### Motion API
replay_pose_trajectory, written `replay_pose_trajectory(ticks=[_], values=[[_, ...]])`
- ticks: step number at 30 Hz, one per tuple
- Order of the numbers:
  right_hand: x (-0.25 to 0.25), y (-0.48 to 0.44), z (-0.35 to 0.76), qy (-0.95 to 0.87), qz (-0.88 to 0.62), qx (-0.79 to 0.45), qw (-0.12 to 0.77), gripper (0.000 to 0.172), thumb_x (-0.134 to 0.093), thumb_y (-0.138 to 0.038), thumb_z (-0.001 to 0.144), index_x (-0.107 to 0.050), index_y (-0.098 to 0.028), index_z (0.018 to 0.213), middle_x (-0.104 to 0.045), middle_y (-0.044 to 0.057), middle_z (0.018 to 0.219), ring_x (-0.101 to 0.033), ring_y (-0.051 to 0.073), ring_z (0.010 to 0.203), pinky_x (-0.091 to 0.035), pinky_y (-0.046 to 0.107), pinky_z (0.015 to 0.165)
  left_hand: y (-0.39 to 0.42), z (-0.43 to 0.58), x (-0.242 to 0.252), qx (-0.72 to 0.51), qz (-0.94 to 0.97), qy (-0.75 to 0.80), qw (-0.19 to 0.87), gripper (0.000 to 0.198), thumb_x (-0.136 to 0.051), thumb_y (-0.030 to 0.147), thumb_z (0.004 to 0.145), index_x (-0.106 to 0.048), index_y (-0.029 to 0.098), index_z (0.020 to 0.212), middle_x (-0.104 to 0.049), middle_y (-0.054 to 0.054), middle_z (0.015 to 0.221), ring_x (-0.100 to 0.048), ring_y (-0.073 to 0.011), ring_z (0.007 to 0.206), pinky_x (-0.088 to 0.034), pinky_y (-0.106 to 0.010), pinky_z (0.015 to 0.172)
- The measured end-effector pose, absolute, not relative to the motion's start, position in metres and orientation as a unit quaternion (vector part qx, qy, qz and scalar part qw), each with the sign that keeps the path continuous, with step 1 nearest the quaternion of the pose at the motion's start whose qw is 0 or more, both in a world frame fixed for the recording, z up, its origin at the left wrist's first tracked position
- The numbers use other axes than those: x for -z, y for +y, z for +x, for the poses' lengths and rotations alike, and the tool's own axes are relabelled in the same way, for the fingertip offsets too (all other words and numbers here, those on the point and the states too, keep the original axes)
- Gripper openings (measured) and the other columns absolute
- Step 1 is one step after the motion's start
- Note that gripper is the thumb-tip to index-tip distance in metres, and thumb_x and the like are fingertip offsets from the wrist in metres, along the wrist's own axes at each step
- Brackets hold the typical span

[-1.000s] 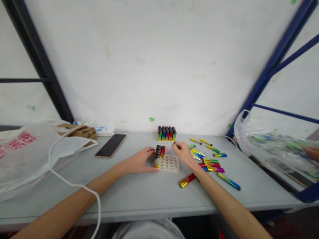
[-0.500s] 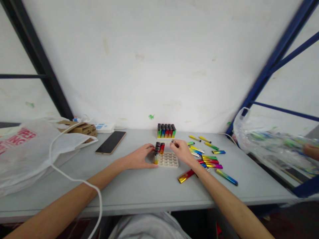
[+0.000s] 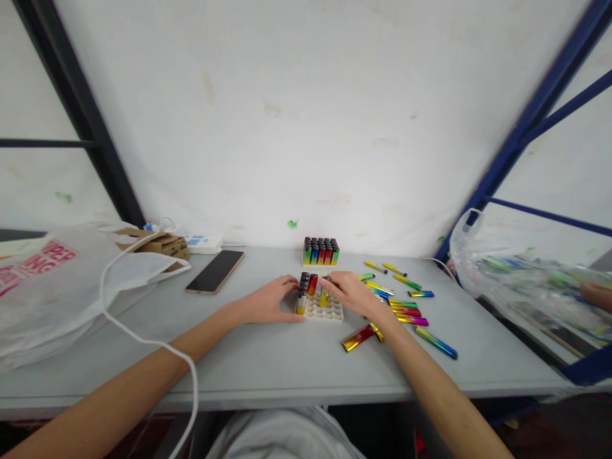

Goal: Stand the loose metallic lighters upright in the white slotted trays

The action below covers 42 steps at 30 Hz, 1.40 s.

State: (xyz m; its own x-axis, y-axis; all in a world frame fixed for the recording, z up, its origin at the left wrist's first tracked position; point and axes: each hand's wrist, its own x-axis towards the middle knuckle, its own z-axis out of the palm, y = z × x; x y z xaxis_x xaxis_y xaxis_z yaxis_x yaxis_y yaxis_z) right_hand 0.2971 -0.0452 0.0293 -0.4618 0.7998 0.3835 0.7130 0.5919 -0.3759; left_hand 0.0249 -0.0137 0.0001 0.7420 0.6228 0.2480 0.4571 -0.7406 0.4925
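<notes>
Right now, a yellow lighter (image 3: pixel 324 298) is standing upright over the white tray (image 3: pixel 336 313), near its middle; whether its base is sitting in a cup is too small to tell. The right hand (image 3: pixel 356 293) is reaching in from three o'clock and pinching this lighter between thumb and fingers. A red lighter (image 3: pixel 312 284) is standing at the tray's eleven o'clock, and a row of lighters (image 3: pixel 301 303) is lining its nine o'clock edge. Around that row the left hand (image 3: pixel 268 302) is curving, thumb and fingers spread apart; how firmly they are touching it, I cannot tell.

At twelve o'clock, near the wall (image 3: pixel 248 127), a packed block of lighters (image 3: pixel 320 255) is standing. Loose lighters (image 3: pixel 406 312) are lying scattered from one to four o'clock, a red-and-gold lighter (image 3: pixel 357 338) among the nearest. Toward ten o'clock a phone (image 3: pixel 215 272) is lying flat, with a cardboard box (image 3: pixel 165 247) resting beyond it. A white plastic bag (image 3: pixel 62 293) is slumping at nine o'clock. Far out at three o'clock, another person's hand (image 3: pixel 595 296) is showing beside a clear plastic bag (image 3: pixel 507 264).
</notes>
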Motion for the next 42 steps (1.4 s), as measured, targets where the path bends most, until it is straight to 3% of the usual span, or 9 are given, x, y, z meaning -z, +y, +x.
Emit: replay_pose_trajectory(ticks=[3, 7, 27, 31, 34, 39, 42], values=[[-0.028, -0.045, 0.297, -0.831, -0.468, -0.133, 0.269, 0.058, -0.043, -0.057, 0.108, -0.059, -0.02, 0.066, -0.062, 0.001, 0.06, -0.053, 0.015, 0.056, -0.037, 0.028, 0.062, -0.013, 0.024, 0.0, -0.201, 0.911, 0.295, 0.207, 0.068, -0.08, 0.062, 0.081, -0.063, 0.022, 0.133, -0.061, -0.014, 0.14, -0.059, -0.0343, 0.129, -0.045, -0.048, 0.116], [-0.023, -0.044, 0.291, -0.811, -0.468, -0.177, 0.303, 0.053, -0.049, -0.056, 0.106, -0.063, -0.02, 0.069, -0.073, 0.004, 0.067, -0.064, 0.018, 0.06, -0.042, 0.028, 0.063, -0.014, 0.026, -0.001, -0.191, 0.91, 0.305, 0.205, 0.066, -0.081, 0.061, 0.081, -0.064, 0.021, 0.131, -0.061, -0.014, 0.14, -0.059, -0.0347, 0.129, -0.046, -0.047, 0.116], [-0.02, -0.042, 0.272, -0.845, -0.493, -0.044, 0.203, 0.033, -0.055, -0.043, 0.108, -0.069, -0.017, 0.093, -0.074, 0.007, 0.078, -0.067, 0.02, 0.07, -0.038, 0.027, 0.064, -0.012, 0.026, -0.001, -0.18, 0.913, 0.313, 0.192, 0.068, -0.079, 0.06, 0.082, -0.061, 0.02, 0.134, -0.061, -0.016, 0.141, -0.058, -0.0367, 0.132, -0.045, -0.051, 0.118], [-0.023, -0.044, 0.268, -0.847, -0.505, 0.013, 0.167, 0.04, -0.05, -0.05, 0.108, -0.072, -0.016, 0.103, -0.077, 0.013, 0.092, -0.071, 0.024, 0.08, -0.04, 0.029, 0.067, -0.01, 0.025, 0.0, -0.181, 0.916, 0.314, 0.173, 0.068, -0.078, 0.062, 0.083, -0.061, 0.022, 0.134, -0.061, -0.015, 0.142, -0.059, -0.0371, 0.132, -0.046, -0.049, 0.117], [-0.023, -0.043, 0.268, -0.853, -0.503, 0.008, 0.138, 0.049, -0.049, -0.057, 0.106, -0.073, -0.016, 0.093, -0.075, 0.012, 0.083, -0.069, 0.024, 0.074, -0.038, 0.03, 0.064, -0.009, 0.024, 0.002, -0.185, 0.915, 0.322, 0.16, 0.069, -0.078, 0.064, 0.081, -0.062, 0.023, 0.134, -0.062, -0.015, 0.142, -0.06, -0.0379, 0.131, -0.048, -0.049, 0.117], [-0.026, -0.031, 0.298, -0.86, -0.454, -0.062, 0.226, 0.053, -0.042, -0.057, 0.109, -0.069, -0.018, 0.085, -0.069, 0.003, 0.075, -0.06, 0.016, 0.067, -0.04, 0.027, 0.066, -0.01, 0.025, -0.001, -0.184, 0.915, 0.323, 0.158, 0.069, -0.076, 0.065, 0.082, -0.064, 0.02, 0.132, -0.063, -0.016, 0.141, -0.062, -0.0383, 0.13, -0.05, -0.049, 0.115], [-0.022, -0.015, 0.339, -0.798, -0.518, 0.011, 0.307, 0.041, -0.043, -0.046, 0.11, -0.07, -0.017, 0.103, -0.073, 0.01, 0.098, -0.065, 0.021, 0.09, -0.048, 0.031, 0.085, -0.011, 0.027, -0.003, -0.179, 0.917, 0.32, 0.154, 0.067, -0.076, 0.066, 0.082, -0.065, 0.019, 0.129, -0.064, -0.016, 0.141, -0.061, -0.0394, 0.131, -0.05, -0.05, 0.115]])
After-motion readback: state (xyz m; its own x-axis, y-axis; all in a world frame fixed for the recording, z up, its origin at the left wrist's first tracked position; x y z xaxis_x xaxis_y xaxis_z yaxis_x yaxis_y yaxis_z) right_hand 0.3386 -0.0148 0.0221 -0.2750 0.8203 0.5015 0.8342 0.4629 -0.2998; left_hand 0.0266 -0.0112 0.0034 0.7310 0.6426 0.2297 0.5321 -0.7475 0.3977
